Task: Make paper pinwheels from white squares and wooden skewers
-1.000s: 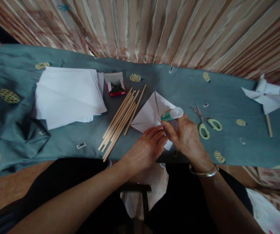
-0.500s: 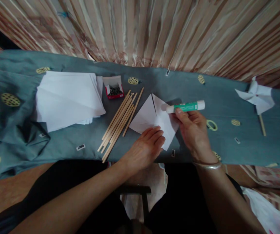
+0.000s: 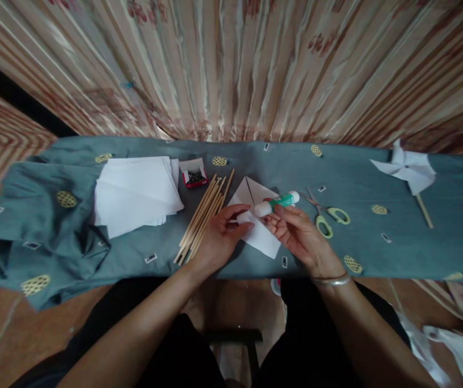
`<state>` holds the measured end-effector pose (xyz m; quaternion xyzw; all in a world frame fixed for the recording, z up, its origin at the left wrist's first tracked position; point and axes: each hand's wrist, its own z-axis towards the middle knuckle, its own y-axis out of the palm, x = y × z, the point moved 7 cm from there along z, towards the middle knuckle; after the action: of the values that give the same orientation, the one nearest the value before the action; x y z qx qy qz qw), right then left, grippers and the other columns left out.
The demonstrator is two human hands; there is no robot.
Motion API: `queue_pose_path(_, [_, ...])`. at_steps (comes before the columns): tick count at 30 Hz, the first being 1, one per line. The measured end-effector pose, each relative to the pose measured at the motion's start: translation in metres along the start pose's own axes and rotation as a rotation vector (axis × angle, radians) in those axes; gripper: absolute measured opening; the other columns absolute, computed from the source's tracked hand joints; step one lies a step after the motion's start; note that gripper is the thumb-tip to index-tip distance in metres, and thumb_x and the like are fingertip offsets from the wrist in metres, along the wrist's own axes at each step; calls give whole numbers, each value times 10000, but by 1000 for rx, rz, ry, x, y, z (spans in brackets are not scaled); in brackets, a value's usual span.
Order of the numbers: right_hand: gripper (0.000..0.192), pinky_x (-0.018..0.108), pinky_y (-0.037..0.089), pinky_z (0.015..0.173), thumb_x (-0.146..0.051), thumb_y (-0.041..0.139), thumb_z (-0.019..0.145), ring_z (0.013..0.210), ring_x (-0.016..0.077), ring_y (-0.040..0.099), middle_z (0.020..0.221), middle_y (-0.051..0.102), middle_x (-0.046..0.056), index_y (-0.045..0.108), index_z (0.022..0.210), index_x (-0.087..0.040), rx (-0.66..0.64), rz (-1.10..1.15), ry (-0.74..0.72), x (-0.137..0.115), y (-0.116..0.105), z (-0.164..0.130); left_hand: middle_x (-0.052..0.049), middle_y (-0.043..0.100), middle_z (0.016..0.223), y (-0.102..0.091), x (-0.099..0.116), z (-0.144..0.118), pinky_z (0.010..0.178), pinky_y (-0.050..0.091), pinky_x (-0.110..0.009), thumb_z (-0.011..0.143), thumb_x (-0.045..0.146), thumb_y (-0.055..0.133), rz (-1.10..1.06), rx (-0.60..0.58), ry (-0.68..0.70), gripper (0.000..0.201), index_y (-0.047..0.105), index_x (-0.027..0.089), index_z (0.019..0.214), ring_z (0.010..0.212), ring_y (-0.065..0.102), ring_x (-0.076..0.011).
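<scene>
The right hand (image 3: 300,234) grips a green glue stick (image 3: 278,202) by its barrel, its white end tilted toward the left hand (image 3: 219,237), whose fingers close on a small white piece at that end; it looks like the cap, though that is hard to tell. Both hands meet just above the folded white paper (image 3: 258,215) lying on the cloth-covered bench (image 3: 360,172). To do this well, I judge the right hand should keep the barrel steady while the left works the white piece straight along the stick, not sideways, so no glue smears onto the fingers or paper. Just left of the left hand lies a bundle of wooden sticks (image 3: 203,218); just right of the right hand, the scissors (image 3: 326,215).
</scene>
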<state>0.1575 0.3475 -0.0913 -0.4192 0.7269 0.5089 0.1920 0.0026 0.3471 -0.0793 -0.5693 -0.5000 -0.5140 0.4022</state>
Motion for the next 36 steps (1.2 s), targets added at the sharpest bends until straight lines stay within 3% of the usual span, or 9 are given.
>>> queue_pose_path(7, [220,243,589,772,-272,868,630,753,119,706,836,772,-16,756,813,-224,36,-85,-40,6,1,1,-57,696,992,-1,5,0,792,533,-301,739,260,718,-21,-15,17,302,666,152,1016,863,654,-171])
queue_pose_path(17, [227,211,567,635,-302,890,588,627,95,668,752,757,-25,760,758,-227,45,-214,-43,4,7,0,-75,702,1073,-7,5,0,776,561,-315,779,287,694,120,14,49,293,668,158,1041,879,676,-181])
queue_pose_path(27, [282,230,546,630,-322,927,512,639,107,661,724,754,-20,758,709,-212,99,-125,-19,23,16,0,-65,715,1025,-15,7,-4,799,569,-329,780,278,690,177,47,100,282,675,160,1035,860,683,-175])
queue_pose_path(36, [321,260,503,599,-393,900,528,636,130,657,703,747,9,746,715,-183,2,-279,-50,34,39,-3,-56,729,1043,-32,16,-13,923,514,-371,781,298,712,391,44,292,290,723,223,1062,992,668,-218])
